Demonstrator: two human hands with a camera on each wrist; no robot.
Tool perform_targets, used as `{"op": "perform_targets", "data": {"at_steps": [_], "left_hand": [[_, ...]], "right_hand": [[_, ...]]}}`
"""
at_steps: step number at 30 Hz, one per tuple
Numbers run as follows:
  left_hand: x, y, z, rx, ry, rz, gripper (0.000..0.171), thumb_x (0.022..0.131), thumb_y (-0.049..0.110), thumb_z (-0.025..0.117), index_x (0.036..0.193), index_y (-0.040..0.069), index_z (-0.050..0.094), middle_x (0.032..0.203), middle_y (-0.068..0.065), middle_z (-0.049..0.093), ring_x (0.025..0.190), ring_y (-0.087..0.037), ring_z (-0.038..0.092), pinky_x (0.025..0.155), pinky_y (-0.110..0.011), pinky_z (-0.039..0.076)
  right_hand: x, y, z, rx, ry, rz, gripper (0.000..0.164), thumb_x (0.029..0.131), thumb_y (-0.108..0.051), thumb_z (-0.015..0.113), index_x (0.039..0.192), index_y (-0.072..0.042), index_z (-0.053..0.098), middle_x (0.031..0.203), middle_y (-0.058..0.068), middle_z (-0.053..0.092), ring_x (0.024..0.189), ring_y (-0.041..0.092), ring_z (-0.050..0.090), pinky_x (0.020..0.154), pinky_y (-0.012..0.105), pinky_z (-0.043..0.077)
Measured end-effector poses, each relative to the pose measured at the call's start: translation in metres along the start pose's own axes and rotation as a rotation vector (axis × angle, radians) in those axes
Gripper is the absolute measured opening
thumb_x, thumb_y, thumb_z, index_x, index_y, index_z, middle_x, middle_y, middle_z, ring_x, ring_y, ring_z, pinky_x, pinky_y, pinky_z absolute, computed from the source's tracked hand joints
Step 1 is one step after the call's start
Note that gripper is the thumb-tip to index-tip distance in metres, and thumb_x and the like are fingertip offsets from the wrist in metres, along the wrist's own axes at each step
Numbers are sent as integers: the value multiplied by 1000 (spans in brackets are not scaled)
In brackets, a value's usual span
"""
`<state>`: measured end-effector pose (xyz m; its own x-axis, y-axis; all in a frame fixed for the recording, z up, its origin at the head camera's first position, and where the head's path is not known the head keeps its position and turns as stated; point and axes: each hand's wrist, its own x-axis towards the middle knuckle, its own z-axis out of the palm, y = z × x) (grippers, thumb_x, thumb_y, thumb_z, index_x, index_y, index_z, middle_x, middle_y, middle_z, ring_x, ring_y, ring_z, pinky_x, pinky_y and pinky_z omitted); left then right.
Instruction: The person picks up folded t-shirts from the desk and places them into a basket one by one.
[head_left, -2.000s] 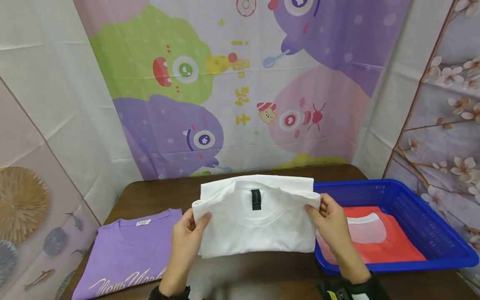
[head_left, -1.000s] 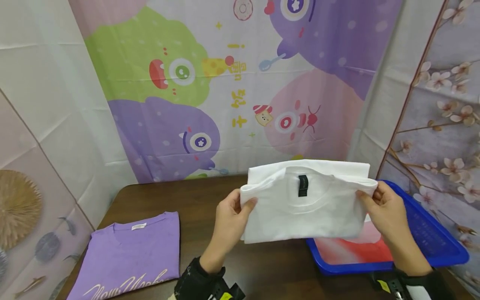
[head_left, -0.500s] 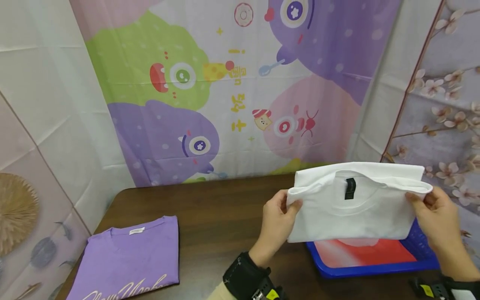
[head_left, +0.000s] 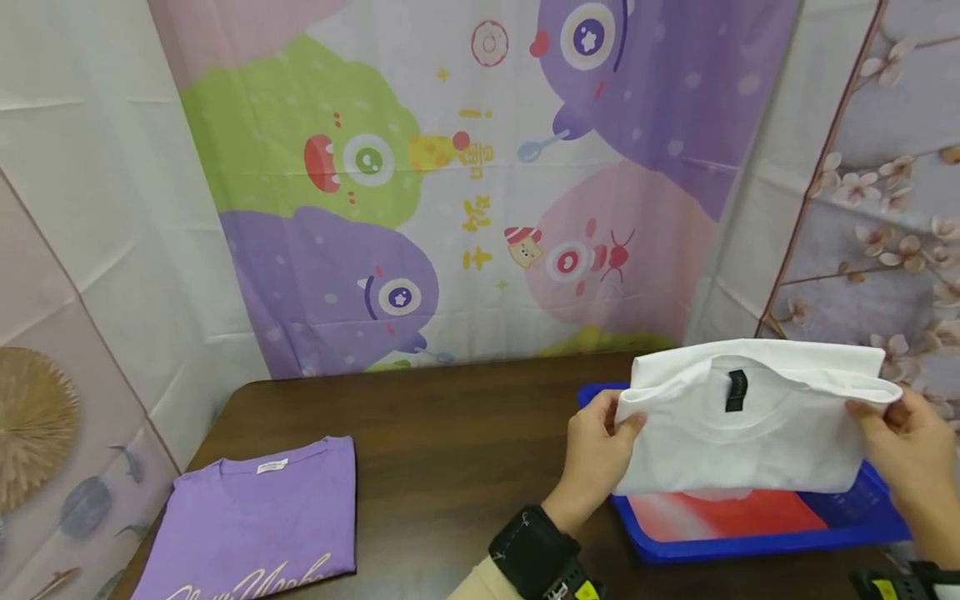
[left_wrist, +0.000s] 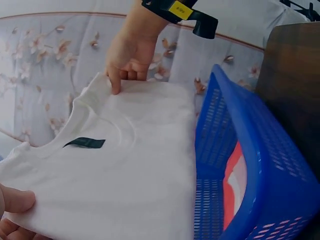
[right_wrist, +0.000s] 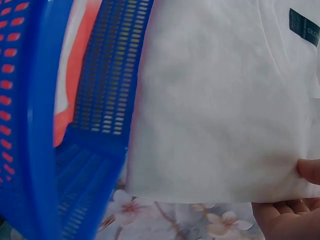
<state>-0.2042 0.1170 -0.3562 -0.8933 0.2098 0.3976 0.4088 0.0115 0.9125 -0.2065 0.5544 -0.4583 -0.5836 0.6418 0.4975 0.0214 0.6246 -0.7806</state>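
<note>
A folded white T-shirt with a black neck label hangs between my two hands, above the blue plastic basket. My left hand pinches its left shoulder, thumb in front. The opposite shoulder is pinched by my right hand, which also shows in the left wrist view. Inside the basket lies a folded red and pink garment, partly hidden behind the white shirt. In the right wrist view the shirt's lower edge is beside the basket's slotted wall.
A folded purple T-shirt with cream lettering lies at the left of the dark wooden table. A cartoon-print curtain hangs behind the table, and flower-print fabric hangs along the right side.
Both hands have carried the white T-shirt rightward from the middle of the table to above the basket, dipping slightly in the last half second. The purple T-shirt has stayed in place.
</note>
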Motion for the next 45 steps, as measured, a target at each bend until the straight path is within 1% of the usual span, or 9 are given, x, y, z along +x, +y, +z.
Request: {"op": "perform_targets", "data": {"at_steps": [6,12,16,21,25,28,35,39,45], "left_hand": [[-3,-8,12,13,-2,13,15,86,7,68,99,2,69,89,-14,74,69,4,56,62,-11,45],[-6,-15,21,16,-8,9,15,85,6,68,99,2,69,88,-13,74,68,6,52,62,-11,44],[-7,-16,27,21,-24,5,14,85,6,67,99,3,69,89,-13,74,70,6,54,63,-10,44],[-11,-21,34,43,-53,-15,14,87,7,66,100,3,69,91,-12,75,74,3,60,65,-10,45],[-15,-28,38,78,-74,-28,15,87,7,66,100,2,69,90,-12,74,73,1,61,63,-11,45],[-19,-35,42,101,-72,-53,15,85,6,67,99,1,69,87,-11,74,69,3,58,61,-10,44],[-25,-48,48,150,-70,-85,17,84,6,68,100,1,70,81,-11,73,67,1,56,60,-12,44],[-27,-54,50,210,-72,-110,15,83,8,69,95,1,70,75,-8,70,63,1,53,57,-12,42],[-26,-59,53,302,-54,-95,6,80,8,70,82,2,69,60,-1,59,56,0,41,51,-13,34]], "right_hand": [[-38,-76,-18,56,-18,20,15,91,-15,63,102,-25,64,71,-42,53,62,-22,47,52,4,36],[-73,-145,-33,73,-67,75,40,91,-4,56,84,-44,50,62,-50,42,60,-24,42,53,2,33],[-74,-145,-35,68,-56,116,45,91,-3,56,82,-47,48,60,-49,42,58,-24,41,53,3,33],[-70,-131,-35,-41,-70,98,7,92,-6,55,94,-10,61,57,-52,34,55,-25,35,50,6,32],[-70,-120,-35,-151,-124,47,22,92,-7,54,107,10,56,58,-56,26,56,-26,31,50,8,31],[-71,-115,-35,-257,-187,17,29,92,-8,55,110,13,53,58,-42,38,57,-20,31,50,12,33],[-68,-109,-31,-393,-300,-10,31,92,-11,54,110,14,51,92,37,58,64,20,50,54,25,35],[-70,-104,-29,-406,-388,9,37,94,-13,52,116,16,47,114,47,50,86,55,55,61,42,47],[-73,-98,-20,-439,-396,32,40,93,-15,54,118,16,46,122,47,46,102,61,49,77,61,45]]}}
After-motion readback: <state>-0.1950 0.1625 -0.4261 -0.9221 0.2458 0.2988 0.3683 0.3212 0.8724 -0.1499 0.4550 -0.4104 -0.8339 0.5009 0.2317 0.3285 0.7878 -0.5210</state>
